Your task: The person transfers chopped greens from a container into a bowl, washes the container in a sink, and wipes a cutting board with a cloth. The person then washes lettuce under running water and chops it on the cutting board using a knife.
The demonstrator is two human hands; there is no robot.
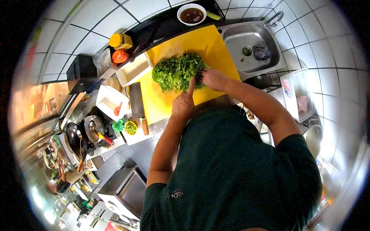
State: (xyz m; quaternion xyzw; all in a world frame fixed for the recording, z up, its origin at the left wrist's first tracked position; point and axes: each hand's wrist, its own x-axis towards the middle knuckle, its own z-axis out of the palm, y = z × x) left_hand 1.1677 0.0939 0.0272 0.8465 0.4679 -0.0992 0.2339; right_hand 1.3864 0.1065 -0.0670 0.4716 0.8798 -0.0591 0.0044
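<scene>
A heap of chopped leafy greens [178,71] lies on the yellow cutting board [212,42]. At its right end, my right hand [214,79] has its fingers bent down on the greens, closed around their stem ends. My left hand [183,103] is at the near edge of the heap, its index finger stretched out toward the leaves and the other fingers curled. What those curled fingers hold, if anything, is hidden; a thin dark strip shows between the two hands. A cleaver [136,101] with a wooden handle rests along the board's left edge.
A bowl of brown sauce [191,15] stands behind the board. To the right is a steel sink [250,46]. White trays [134,69], a yellow-lidded jar [120,41] and a cup of chopped greens [131,128] stand left. Beyond are pans [94,129] on the stove.
</scene>
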